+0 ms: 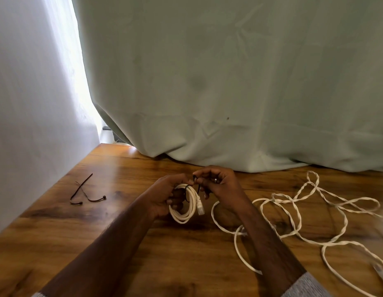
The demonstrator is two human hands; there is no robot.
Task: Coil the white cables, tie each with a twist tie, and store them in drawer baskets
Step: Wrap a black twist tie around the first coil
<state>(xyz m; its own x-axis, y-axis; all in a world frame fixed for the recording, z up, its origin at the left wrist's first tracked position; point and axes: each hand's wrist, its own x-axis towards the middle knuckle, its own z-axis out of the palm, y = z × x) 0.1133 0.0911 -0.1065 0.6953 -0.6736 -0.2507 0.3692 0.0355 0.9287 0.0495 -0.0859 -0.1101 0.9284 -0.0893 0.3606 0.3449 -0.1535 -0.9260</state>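
Note:
A small coil of white cable (187, 207) with a clear plug at its end hangs just above the wooden table (122, 243). My left hand (165, 195) grips the coil on its left side. My right hand (218, 183) pinches a thin black tie (197, 183) that wraps round the top of the coil. To the right a long white cable (293, 217) lies loose in tangled loops on the table, partly under my right forearm.
Two spare black ties (85, 192) lie crossed on the table at the left. A pale green curtain (229, 82) hangs down onto the table's far edge. A white wall runs along the left. A metal tool tip (381, 275) shows at the lower right edge.

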